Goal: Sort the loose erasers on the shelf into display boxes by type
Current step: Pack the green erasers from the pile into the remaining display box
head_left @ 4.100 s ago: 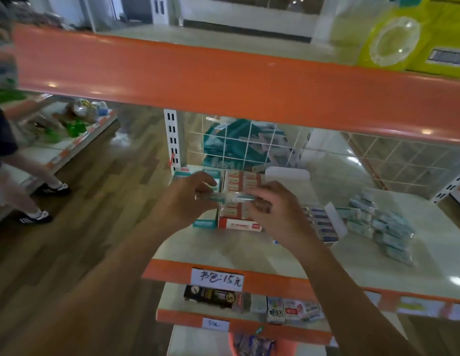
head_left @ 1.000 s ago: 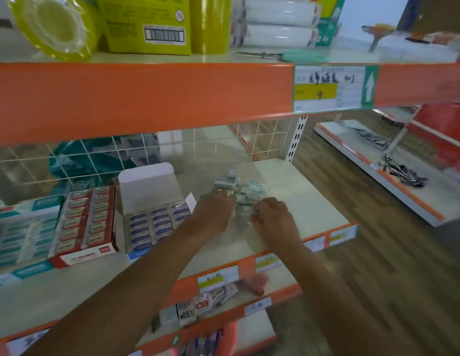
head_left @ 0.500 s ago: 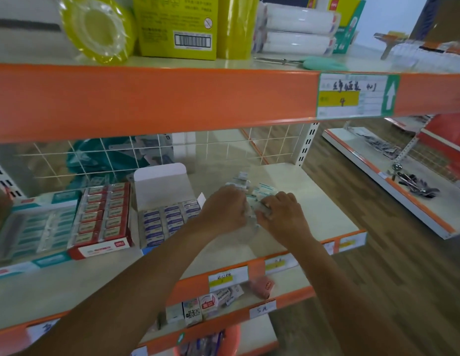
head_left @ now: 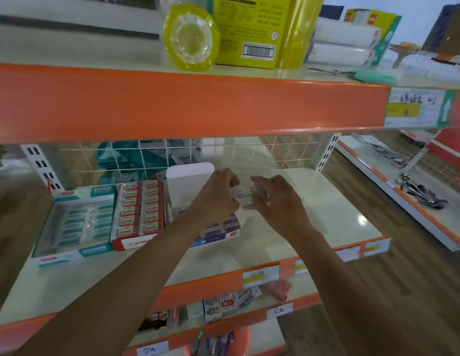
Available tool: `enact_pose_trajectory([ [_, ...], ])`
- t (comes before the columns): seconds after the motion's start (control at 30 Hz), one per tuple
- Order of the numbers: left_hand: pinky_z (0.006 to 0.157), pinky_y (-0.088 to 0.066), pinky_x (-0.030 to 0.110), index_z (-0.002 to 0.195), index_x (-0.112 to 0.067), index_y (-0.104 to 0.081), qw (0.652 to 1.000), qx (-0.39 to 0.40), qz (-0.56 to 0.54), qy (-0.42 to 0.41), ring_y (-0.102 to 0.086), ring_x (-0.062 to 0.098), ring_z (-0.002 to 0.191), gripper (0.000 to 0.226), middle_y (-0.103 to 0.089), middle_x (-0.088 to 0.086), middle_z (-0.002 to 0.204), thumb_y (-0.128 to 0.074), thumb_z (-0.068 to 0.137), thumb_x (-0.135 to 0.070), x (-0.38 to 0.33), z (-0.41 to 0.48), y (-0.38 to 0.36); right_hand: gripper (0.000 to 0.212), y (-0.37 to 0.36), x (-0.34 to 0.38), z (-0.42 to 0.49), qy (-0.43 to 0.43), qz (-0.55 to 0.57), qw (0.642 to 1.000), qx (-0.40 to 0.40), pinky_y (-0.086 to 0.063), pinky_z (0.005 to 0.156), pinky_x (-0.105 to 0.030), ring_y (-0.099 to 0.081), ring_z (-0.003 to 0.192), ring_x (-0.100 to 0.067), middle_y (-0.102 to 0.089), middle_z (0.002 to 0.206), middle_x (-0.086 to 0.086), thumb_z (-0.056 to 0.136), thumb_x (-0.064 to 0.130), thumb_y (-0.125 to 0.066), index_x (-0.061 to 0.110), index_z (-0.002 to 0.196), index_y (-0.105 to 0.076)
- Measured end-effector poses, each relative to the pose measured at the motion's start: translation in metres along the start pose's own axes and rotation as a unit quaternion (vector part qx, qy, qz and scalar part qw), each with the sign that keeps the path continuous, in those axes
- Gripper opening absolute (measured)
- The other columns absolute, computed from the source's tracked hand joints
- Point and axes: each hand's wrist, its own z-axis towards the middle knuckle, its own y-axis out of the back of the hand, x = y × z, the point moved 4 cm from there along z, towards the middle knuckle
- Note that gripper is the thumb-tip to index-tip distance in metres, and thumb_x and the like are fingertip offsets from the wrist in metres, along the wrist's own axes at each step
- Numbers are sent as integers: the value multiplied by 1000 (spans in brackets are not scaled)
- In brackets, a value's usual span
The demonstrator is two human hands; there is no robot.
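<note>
As the left hand [head_left: 216,194] and right hand [head_left: 277,204] each pinch a bundle of erasers [head_left: 243,199] in a curled grip above the shelf [head_left: 326,214], beside the blue display box [head_left: 218,231], the pickup seems done; next comes matching them to a box, probably the teal display box [head_left: 74,219]. They look pale, clear-wrapped, blurred

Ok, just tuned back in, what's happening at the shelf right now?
A person holds a small bunch of wrapped erasers between the left hand and right hand, above the shelf. Three open boxes sit there: a teal box, a red box and a blue box, the last partly behind the left arm. The erasers are not yet in any box.
</note>
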Motion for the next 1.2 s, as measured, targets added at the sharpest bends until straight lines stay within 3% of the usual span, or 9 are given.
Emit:
enact_pose_trajectory([
  [0.1, 62, -34, 8, 109, -15, -57, 1000, -12, -2, 16, -47, 9, 89, 38, -51, -3, 101, -68, 76, -1, 15, -8, 19, 27, -7, 24, 8, 1, 29, 1000, 6, -52, 65, -34, -60, 78, -24, -59, 96, -10, 88, 20, -62, 12, 113, -63],
  [0.2, 75, -44, 20, 113, -14, -60, 999, -22, -23, 29, -52, 12, 95, 38, -55, -4, 102, -68, 76, -5, 32, -19, 40, 24, -18, 47, 16, -3, 66, 998, 6, -46, 64, -25, -58, 75, -18, -58, 94, -5, 86, 17, -65, 12, 109, -62],
  [0.37, 76, -50, 26, 102, -18, -59, 996, -35, -69, 41, -57, 13, 90, 30, -57, -2, 100, -73, 76, -11, 66, -41, 72, 26, -39, 89, 26, -5, 146, 989, 18, -38, 63, -6, -56, 74, -11, -59, 91, -1, 84, 10, -67, 11, 108, -59],
  [0.47, 74, -52, 26, 96, -19, -58, 995, -52, -67, 60, -56, 12, 87, 27, -57, -3, 97, -72, 76, -8, 85, -55, 95, 23, -52, 114, 31, -16, 217, 975, 37, -44, 64, -6, -59, 78, -11, -60, 92, -1, 83, 6, -67, 13, 103, -57],
  [0.57, 59, -45, 18, 92, -18, -57, 991, -59, -70, 94, -55, 8, 77, 27, -57, -6, 88, -68, 75, -1, 111, -67, 119, 18, -66, 137, 37, -15, 230, 972, 46, -39, 60, -5, -57, 77, -13, -61, 89, 0, 82, 2, -66, 11, 96, -58],
  [0.83, 49, -38, 7, 96, -14, -66, 985, -77, -42, 150, -52, 5, 64, 14, -57, -7, 74, -68, 82, -11, 173, -101, 176, 13, -98, 198, 47, -16, 251, 957, 143, -41, 58, -4, -56, 71, 2, -59, 77, 15, 83, 18, -72, 20, 83, -60],
  [0.93, 58, -41, 9, 93, -12, -73, 985, -60, 0, 163, -55, 1, 65, 12, -59, -13, 72, -70, 81, -11, 188, -113, 188, 12, -109, 218, 48, 4, 213, 959, 186, -37, 54, -5, -51, 67, 3, -55, 74, 17, 83, 20, -73, 20, 83, -61],
  [1.03, 71, -51, 22, 88, -11, -74, 984, -22, 5, 175, -60, 10, 71, 11, -63, -9, 73, -74, 77, -7, 198, -123, 193, 12, -120, 233, 49, 37, 186, 956, 223, -36, 57, -11, -52, 67, 2, -56, 73, 16, 82, 22, -73, 21, 81, -62],
  [1.2, 73, -53, 23, 92, -16, -76, 977, 24, 77, 197, -63, 13, 81, 15, -70, -2, 91, -73, 77, -12, 211, -134, 192, 10, -130, 251, 47, 76, 113, 954, 268, -37, 55, -14, -52, 65, 2, -64, 81, 11, 84, 26, -72, 21, 87, -64],
])
